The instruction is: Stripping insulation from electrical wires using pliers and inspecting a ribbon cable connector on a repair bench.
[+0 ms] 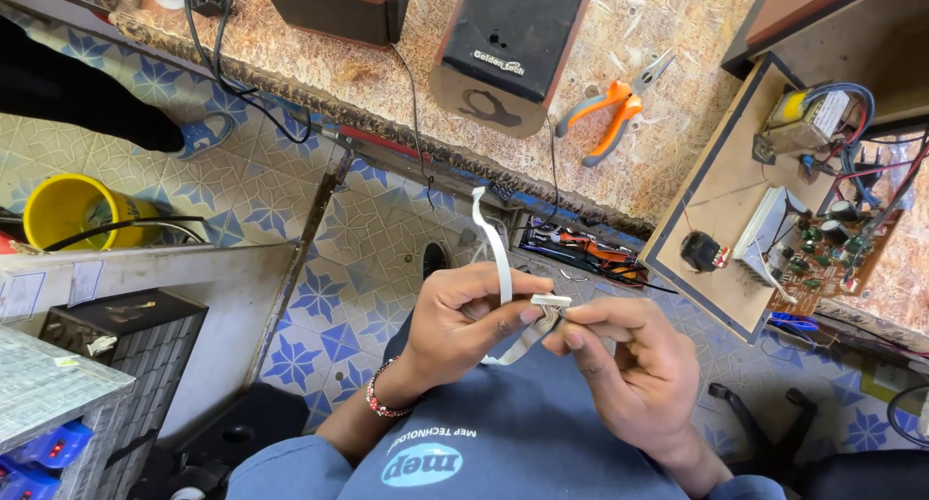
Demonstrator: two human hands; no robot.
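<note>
Both hands pinch one thing above the lap: left hand (463, 318) grips the white ribbon cable (495, 253), running up toward the counter edge (406, 142); right hand (619, 360) apparently closes on its connector (552, 303).

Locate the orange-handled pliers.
In the head view, the orange-handled pliers lie upper right of centre on the speckled workbench, between the black speaker box and the open circuit board.

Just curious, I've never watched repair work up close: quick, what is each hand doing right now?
Left hand: closed, pinching the white flat ribbon cable near its end.
Right hand: closed, fingertips gripping the small white connector at the cable's end.
</note>
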